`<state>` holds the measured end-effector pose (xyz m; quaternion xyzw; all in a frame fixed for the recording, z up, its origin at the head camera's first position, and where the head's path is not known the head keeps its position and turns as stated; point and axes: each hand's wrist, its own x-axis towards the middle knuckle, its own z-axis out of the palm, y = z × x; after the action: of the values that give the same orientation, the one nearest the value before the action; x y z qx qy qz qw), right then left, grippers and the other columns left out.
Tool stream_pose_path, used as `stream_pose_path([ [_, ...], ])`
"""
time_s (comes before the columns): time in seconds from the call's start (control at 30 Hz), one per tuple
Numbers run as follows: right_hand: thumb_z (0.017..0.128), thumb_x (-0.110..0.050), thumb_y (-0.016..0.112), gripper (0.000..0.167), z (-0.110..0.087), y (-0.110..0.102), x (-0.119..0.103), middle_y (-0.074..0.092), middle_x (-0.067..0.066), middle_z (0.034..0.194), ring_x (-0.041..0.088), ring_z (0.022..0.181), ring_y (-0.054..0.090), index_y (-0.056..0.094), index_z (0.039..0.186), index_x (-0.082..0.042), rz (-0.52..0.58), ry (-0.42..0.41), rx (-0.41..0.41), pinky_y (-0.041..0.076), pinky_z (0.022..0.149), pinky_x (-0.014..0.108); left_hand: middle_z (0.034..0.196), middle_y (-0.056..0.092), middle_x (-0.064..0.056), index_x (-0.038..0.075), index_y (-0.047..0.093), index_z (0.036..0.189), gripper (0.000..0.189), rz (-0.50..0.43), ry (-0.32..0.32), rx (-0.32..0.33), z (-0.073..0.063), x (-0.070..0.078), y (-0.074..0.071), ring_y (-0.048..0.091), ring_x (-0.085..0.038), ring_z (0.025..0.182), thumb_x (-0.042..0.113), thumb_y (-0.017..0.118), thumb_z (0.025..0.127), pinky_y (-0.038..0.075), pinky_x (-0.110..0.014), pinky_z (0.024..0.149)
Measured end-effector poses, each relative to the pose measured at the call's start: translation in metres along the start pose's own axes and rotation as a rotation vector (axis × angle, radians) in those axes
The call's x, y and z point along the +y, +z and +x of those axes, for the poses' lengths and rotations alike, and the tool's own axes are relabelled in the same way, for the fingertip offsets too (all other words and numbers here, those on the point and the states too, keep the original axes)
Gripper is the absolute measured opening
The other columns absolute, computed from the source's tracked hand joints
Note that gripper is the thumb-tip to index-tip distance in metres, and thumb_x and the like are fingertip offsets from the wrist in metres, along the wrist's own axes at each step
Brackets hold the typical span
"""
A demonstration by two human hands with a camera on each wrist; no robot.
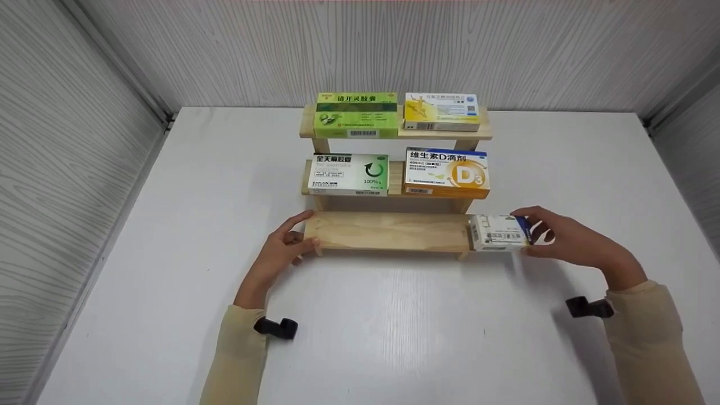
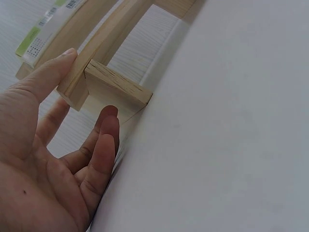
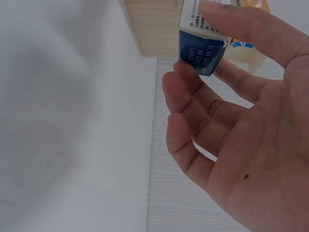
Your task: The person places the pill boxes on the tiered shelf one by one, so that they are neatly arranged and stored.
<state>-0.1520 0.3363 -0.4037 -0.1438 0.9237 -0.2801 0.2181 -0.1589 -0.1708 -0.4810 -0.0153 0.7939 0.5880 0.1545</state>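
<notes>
At the right end of the lowest step of a wooden tiered shelf, my right hand pinches a small white medicine box between thumb and fingers. The box's dark blue end, printed with dates, faces the palm in the right wrist view. Part of the box extends past the step's right end; whether it rests on the wood is unclear. My left hand holds the left end of the same step, thumb at the front edge and index finger toward the back. Its other fingers are bent below, off the wood.
On the top step sit a green medicine box and a white-yellow box. The middle step carries a white-green box and an orange-white vitamin D box. The shelf stands on a white table enclosed by grey wood-grain panels.
</notes>
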Motion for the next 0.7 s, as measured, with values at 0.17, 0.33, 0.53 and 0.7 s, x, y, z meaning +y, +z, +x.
stream_pose_path([
  [0.17, 0.089, -0.025, 0.07, 0.061, 0.005, 0.006, -0.016, 0.057, 0.007, 0.119, 0.022, 0.104, 0.051, 0.041, 0.141, -0.014, 0.008, -0.025, -0.008, 0.046, 0.087, 0.036, 0.098, 0.062, -0.011, 0.031, 0.046, 0.143, 0.063, 0.003, -0.003, -0.003, 0.0, 0.001, 0.0, 0.055, -0.017, 0.08, 0.029, 0.073, 0.086, 0.046, -0.028, 0.066],
  [0.33, 0.088, -0.024, 0.072, 0.06, 0.012, 0.014, -0.03, 0.059, 0.007, 0.116, 0.022, 0.101, 0.053, 0.043, 0.139, -0.012, 0.011, -0.061, 0.005, 0.046, 0.087, 0.042, 0.1, 0.061, -0.012, 0.031, 0.046, 0.143, 0.063, 0.0, -0.006, -0.001, 0.0, 0.001, 0.0, 0.055, -0.017, 0.08, 0.027, 0.073, 0.087, 0.046, -0.028, 0.066],
  [0.53, 0.087, -0.026, 0.072, 0.061, 0.02, 0.025, -0.041, 0.06, 0.006, 0.113, 0.021, 0.097, 0.053, 0.045, 0.139, -0.011, 0.011, -0.095, 0.022, 0.046, 0.083, 0.04, 0.096, 0.061, -0.009, 0.032, 0.047, 0.143, 0.063, -0.014, -0.01, 0.001, 0.0, 0.001, 0.0, 0.055, -0.017, 0.077, 0.025, 0.073, 0.086, 0.047, -0.028, 0.064],
  [0.7, 0.087, -0.027, 0.072, 0.063, 0.028, 0.031, -0.045, 0.059, 0.006, 0.114, 0.021, 0.098, 0.053, 0.044, 0.14, -0.01, 0.018, -0.114, 0.033, 0.046, 0.082, 0.039, 0.093, 0.061, -0.008, 0.031, 0.047, 0.143, 0.063, -0.009, -0.01, 0.005, 0.0, 0.001, 0.0, 0.054, -0.017, 0.076, 0.026, 0.073, 0.086, 0.046, -0.028, 0.065],
])
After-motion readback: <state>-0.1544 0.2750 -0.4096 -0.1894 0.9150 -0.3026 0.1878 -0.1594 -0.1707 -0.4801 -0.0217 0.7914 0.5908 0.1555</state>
